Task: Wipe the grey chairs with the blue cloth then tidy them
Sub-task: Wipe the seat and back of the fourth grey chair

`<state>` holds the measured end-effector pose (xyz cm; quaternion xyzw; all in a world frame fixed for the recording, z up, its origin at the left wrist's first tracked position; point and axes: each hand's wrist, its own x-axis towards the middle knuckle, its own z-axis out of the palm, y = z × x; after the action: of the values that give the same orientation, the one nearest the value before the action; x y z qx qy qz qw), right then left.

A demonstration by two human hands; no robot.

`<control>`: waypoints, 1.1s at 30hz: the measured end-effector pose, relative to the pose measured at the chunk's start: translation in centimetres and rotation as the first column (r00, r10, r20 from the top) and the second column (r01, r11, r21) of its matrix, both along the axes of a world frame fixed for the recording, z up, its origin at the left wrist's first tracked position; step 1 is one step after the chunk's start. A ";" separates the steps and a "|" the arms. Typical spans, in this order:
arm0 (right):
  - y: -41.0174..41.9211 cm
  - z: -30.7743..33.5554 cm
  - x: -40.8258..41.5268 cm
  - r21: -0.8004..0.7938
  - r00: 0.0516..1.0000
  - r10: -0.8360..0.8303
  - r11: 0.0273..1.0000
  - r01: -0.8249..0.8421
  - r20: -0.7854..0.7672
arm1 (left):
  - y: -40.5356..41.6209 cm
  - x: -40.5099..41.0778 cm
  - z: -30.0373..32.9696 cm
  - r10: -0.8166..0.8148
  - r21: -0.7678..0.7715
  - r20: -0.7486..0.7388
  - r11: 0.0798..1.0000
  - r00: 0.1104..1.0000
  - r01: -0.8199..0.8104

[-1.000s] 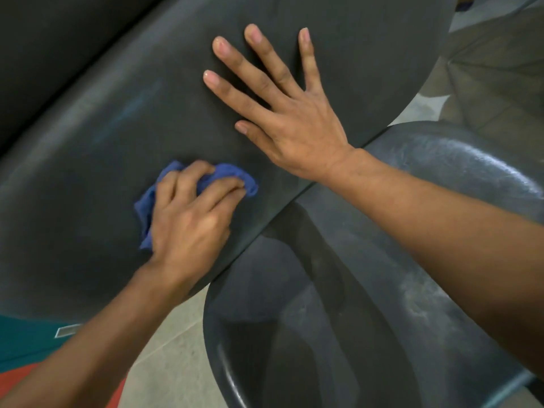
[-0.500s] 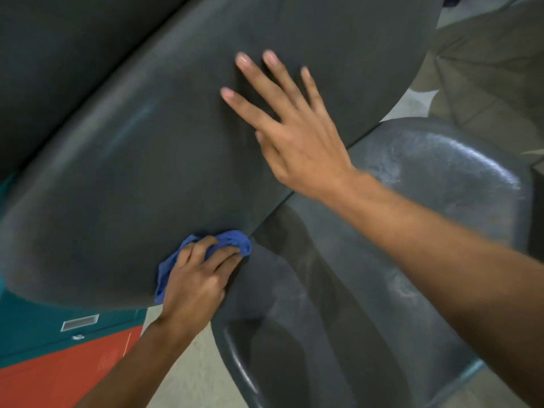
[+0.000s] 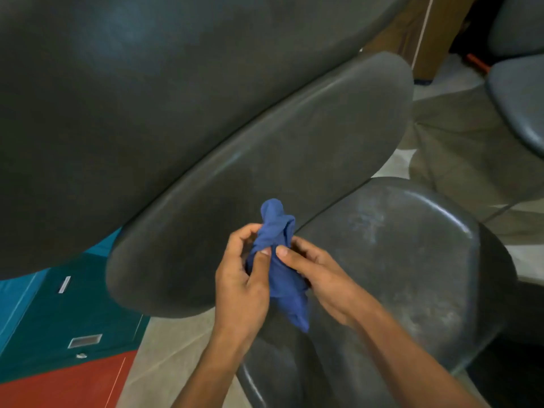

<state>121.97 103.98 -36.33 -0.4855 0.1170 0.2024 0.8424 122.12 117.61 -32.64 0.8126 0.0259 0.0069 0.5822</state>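
A bunched blue cloth (image 3: 276, 245) is held up in the air between both hands, clear of the chairs. My left hand (image 3: 241, 284) grips its left side with thumb and curled fingers. My right hand (image 3: 321, 275) pinches its right side, thumb on top. Behind the hands lies the dark grey back of a chair (image 3: 265, 184), tilted across the view. A second grey chair (image 3: 412, 266) with a dusty, scuffed seat stands below my right arm. A bigger grey chair shell (image 3: 117, 98) fills the upper left.
Another grey chair (image 3: 521, 98) shows at the right edge. A teal and red cabinet (image 3: 59, 334) stands at the lower left on the pale tiled floor (image 3: 164, 348). Brown wooden furniture (image 3: 426, 33) is at the top right.
My right hand left the chair back and came down to the cloth. My left hand lifted the cloth off the chair, and both hands now hold it bunched between them.
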 end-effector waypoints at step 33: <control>4.5 3.1 10.8 -0.433 0.637 -0.342 0.510 0.743 0.691 | 4.0 8.8 3.4 -0.368 0.753 0.529 0.618 0.765 -0.224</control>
<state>132.82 108.52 -33.26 -0.7291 0.1027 -0.2846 0.6139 130.97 121.59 -29.29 0.9285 -0.2145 0.2685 0.1405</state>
